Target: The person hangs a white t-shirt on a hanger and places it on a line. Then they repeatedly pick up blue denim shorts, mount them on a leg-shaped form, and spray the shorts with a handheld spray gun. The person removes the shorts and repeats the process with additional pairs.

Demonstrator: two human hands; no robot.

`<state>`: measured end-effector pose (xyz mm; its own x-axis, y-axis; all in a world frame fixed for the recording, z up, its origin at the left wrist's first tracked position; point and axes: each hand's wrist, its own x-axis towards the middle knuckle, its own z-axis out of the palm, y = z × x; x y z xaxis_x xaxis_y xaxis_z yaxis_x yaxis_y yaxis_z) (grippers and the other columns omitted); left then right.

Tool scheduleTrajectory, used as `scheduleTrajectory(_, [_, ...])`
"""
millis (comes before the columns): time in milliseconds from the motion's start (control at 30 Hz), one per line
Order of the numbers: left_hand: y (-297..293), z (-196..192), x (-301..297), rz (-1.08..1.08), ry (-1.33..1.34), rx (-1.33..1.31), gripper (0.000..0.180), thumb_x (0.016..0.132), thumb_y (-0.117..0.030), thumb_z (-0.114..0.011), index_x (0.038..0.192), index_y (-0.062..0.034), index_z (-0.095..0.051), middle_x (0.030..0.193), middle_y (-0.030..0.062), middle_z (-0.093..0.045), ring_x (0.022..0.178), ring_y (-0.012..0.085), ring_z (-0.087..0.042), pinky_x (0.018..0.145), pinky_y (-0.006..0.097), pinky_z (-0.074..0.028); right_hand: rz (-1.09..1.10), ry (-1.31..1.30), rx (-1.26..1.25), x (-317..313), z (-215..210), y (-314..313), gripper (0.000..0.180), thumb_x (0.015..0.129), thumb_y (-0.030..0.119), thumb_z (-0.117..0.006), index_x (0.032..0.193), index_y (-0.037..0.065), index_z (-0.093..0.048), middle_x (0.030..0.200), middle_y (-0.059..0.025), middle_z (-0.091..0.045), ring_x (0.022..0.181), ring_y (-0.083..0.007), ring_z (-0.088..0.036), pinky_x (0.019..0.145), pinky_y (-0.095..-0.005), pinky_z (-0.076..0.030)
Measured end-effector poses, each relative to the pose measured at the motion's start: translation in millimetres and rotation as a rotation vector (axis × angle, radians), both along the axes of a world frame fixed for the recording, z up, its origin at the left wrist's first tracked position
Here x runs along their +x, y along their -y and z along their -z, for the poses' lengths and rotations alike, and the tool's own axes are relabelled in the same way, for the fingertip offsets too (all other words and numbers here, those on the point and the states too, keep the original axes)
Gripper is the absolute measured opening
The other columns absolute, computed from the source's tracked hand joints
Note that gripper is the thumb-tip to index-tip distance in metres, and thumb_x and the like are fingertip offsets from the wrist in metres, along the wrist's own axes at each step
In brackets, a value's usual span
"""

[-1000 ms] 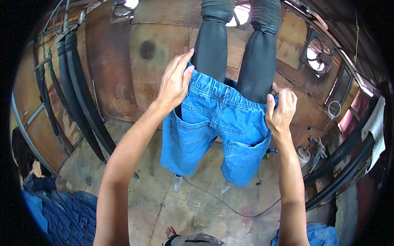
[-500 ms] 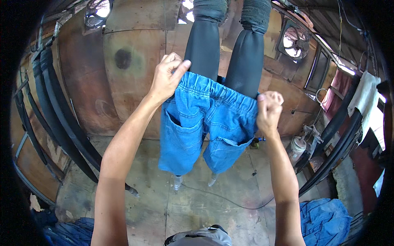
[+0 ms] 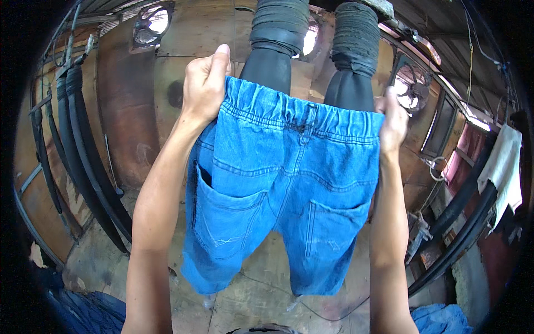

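A pair of blue denim shorts (image 3: 283, 161) hangs on two black inflatable-looking leg forms (image 3: 267, 69), with the pocketed side toward me. My left hand (image 3: 207, 83) grips the elastic waistband at its left end, thumb pointing up. At the other end my right hand (image 3: 394, 119), slightly blurred, is closed on the waistband, which is stretched wide between both fists. The forms come down from above, wrapped with dark bands near the top, and pass inside the shorts. Below the hems their thin pale tips show faintly.
More long black tubes (image 3: 92, 161) hang at the left, others (image 3: 453, 245) at the right beneath a white cloth (image 3: 500, 167). Blue denim piles lie at lower left (image 3: 92, 309) and lower right (image 3: 442, 320). Wall fans (image 3: 151, 25) sit in the wooden wall. A cable (image 3: 334, 318) crosses the floor.
The shorts are higher and closer on the leg forms, and look larger. Both hands have spread apart with the waistband, stretching it wider and more level.
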<state>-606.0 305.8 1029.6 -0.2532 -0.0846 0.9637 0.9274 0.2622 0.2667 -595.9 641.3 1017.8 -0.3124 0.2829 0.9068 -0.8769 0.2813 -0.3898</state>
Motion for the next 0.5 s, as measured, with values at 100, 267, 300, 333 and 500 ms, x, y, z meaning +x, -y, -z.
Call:
scheduleTrajectory(100, [-5, -19, 8, -0.132, -0.143, 0.143, 0.057, 0.107, -0.032, -0.049, 0.058, -0.0042, -0.047, 0.054, -0.0032, -0.041, 0.052, 0.0076, -0.036, 0.05, 0.032, -0.03, 0.099, -0.162, -0.097, -10, -16, 2, 0.06, 0.106, 0.042, -0.052, 0.056, 0.01, -0.043, 0.058, 0.0043, -0.043, 0.054, -0.0074, -0.035, 0.052, -0.0295, -0.026])
scheduleTrajectory(267, [-15, -18, 10, -0.097, -0.071, -0.074, 0.058, 0.107, -0.033, -0.049, 0.056, -0.006, -0.043, 0.053, -0.0045, -0.039, 0.051, 0.0066, -0.033, 0.048, 0.034, -0.028, -0.331, -0.063, 0.049, -29, -15, -10, 0.058, 0.105, 0.044, -0.053, 0.058, 0.011, -0.05, 0.059, 0.006, -0.045, 0.054, -0.0056, -0.036, 0.052, -0.0274, -0.026])
scheduleTrajectory(300, [-16, -15, 10, -0.08, -0.072, -0.067, 0.058, 0.107, -0.032, -0.049, 0.056, -0.0061, -0.042, 0.053, -0.0047, -0.039, 0.051, 0.0065, -0.032, 0.048, 0.034, -0.028, -0.398, -0.085, -0.021, -32, -12, -12, 0.058, 0.105, 0.046, -0.053, 0.058, 0.012, -0.05, 0.06, 0.0066, -0.044, 0.054, -0.0055, -0.035, 0.052, -0.0273, -0.026])
scheduleTrajectory(333, [-16, -10, 10, -0.059, -0.052, -0.068, 0.058, 0.107, -0.032, -0.049, 0.056, -0.0061, -0.041, 0.053, -0.0049, -0.038, 0.051, 0.0065, -0.032, 0.048, 0.033, -0.027, -0.129, 0.108, -0.013, -33, -6, -14, 0.059, 0.105, 0.048, -0.052, 0.058, 0.012, -0.048, 0.059, 0.0062, -0.044, 0.054, -0.0057, -0.035, 0.052, -0.0274, -0.027])
scheduleTrajectory(500, [-15, 2, 3, -0.076, 0.005, -0.07, 0.058, 0.107, -0.032, -0.049, 0.056, -0.0074, -0.041, 0.053, -0.0056, -0.038, 0.051, 0.0059, -0.031, 0.048, 0.033, -0.026, -0.028, 0.099, 0.116, -62, -7, -20, 0.056, 0.106, 0.047, -0.049, 0.067, 0.007, -0.054, 0.063, 0.0033, -0.052, 0.061, -0.0085, -0.045, 0.06, -0.0289, -0.038])
